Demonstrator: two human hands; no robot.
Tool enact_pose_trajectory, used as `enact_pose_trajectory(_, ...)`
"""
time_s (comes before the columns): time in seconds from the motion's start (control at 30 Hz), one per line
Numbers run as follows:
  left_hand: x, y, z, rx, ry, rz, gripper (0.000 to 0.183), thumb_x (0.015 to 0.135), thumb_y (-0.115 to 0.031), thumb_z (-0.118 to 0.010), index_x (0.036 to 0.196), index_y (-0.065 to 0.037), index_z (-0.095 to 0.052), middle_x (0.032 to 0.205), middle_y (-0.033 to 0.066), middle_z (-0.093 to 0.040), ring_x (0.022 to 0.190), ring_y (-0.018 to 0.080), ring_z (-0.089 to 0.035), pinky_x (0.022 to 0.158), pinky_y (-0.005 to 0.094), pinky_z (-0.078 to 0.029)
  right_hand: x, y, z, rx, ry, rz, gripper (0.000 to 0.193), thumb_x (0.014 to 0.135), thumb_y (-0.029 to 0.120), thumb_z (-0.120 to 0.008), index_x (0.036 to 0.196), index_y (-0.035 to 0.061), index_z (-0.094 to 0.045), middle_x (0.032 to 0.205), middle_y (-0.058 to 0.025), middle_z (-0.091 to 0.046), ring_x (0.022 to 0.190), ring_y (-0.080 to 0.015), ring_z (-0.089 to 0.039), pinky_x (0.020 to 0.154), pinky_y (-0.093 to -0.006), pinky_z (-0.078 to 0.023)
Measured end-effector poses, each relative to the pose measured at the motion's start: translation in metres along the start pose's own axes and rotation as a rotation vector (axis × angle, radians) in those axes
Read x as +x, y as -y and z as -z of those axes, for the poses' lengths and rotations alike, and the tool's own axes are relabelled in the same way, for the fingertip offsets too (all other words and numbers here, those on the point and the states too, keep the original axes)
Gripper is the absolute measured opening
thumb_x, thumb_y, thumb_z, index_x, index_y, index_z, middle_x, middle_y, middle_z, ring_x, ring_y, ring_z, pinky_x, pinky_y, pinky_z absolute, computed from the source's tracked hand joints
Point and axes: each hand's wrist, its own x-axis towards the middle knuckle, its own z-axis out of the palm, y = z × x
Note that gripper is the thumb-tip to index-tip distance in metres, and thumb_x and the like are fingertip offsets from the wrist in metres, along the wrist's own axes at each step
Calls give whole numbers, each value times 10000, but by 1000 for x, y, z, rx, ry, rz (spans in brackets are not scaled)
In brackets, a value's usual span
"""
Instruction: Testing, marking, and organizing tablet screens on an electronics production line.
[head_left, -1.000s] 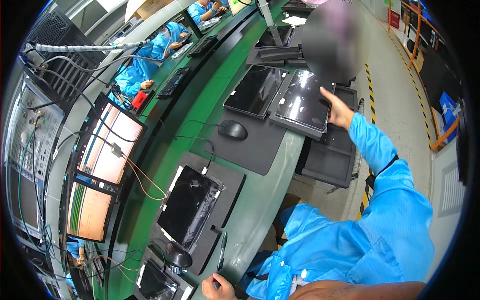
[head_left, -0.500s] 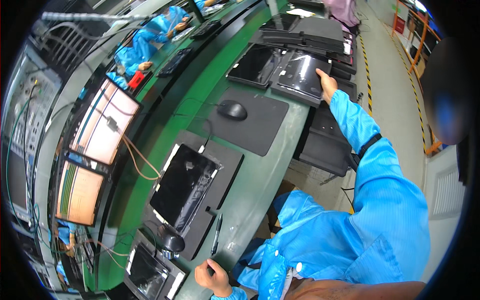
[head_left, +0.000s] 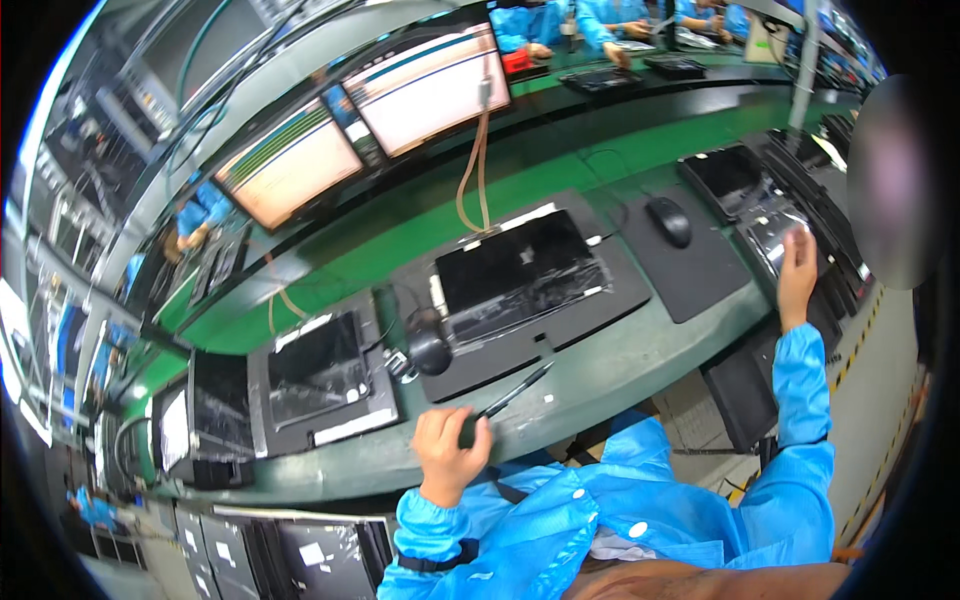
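My left hand [head_left: 450,448] hovers over the bench's front edge. Its fingers curl loosely with the thumb apart, and I see nothing held. Just beyond the thumb, a dark pen [head_left: 518,388] lies on the bench. My right hand [head_left: 797,265] is at the right end, its fingers stretched out beside a film-covered panel [head_left: 768,238]; slight blur hides whether they touch it. In the middle, a black screen panel [head_left: 520,265] with loose clear film rests on a dark foam board [head_left: 625,285]. A second screen panel [head_left: 318,368] lies on a board to the left.
Two mice, one [head_left: 670,222] on a mouse pad [head_left: 690,270] and one [head_left: 430,350] by the middle board, sit on the bench. Two lit monitors [head_left: 425,85] stand behind. Dark panels [head_left: 815,210] are stacked at right. Co-workers in blue are across the bench.
The view has swung left, bringing more of the bench's left end into sight. My right hand has come off the panel's edge it was touching. My left hand is now nearer the pen.
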Motion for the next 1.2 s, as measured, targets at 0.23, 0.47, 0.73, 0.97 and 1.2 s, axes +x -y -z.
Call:
enact_pose_trajectory(0.23,2,9,23,-36,31,-31,409,787,-226,-777,1134,-24,-696,1294,220,-567,1208,417,-535,1051,533,-423,-149,239,-146,225,882,850,216,820,129,-798,1008,50,-725,948,-103,-700,854,-304,-666,742,-405,-531)
enact_pose_trajectory(0.47,10,139,118,570,188,267,832,779,-477,-800,1393,24,-549,1522,250,-435,1466,422,-339,1182,623,-207,-257,361,-338,123,1211,1057,258,876,287,-681,952,57,-768,992,-144,-700,1043,-351,-634,907,-484,-517)
enact_pose_trajectory(0.73,-13,180,115,453,45,287,960,718,-623,-803,1428,-28,-551,1467,258,-478,1419,426,-399,1172,665,-202,-293,397,-394,97,1565,828,212,854,170,-670,947,-16,-628,874,-199,-664,827,-342,-654,766,-423,-510)
enact_pose_trajectory(0.97,13,177,149,503,-257,12,496,708,-10,-687,1202,-55,-677,1239,141,-685,1163,352,-657,997,476,-520,-252,438,-366,37,1227,980,479,886,364,-749,1293,123,-681,1085,-167,-706,1040,-320,-674,879,-377,-505)
enact_pose_trajectory(1.2,-136,30,307,130,-672,776,169,1003,-24,-608,1136,56,-676,1004,105,-742,866,169,-696,765,322,-561,-229,351,-325,345,1040,771,429,989,256,-659,1343,23,-595,1384,-182,-573,1315,-350,-532,1122,-405,-389)
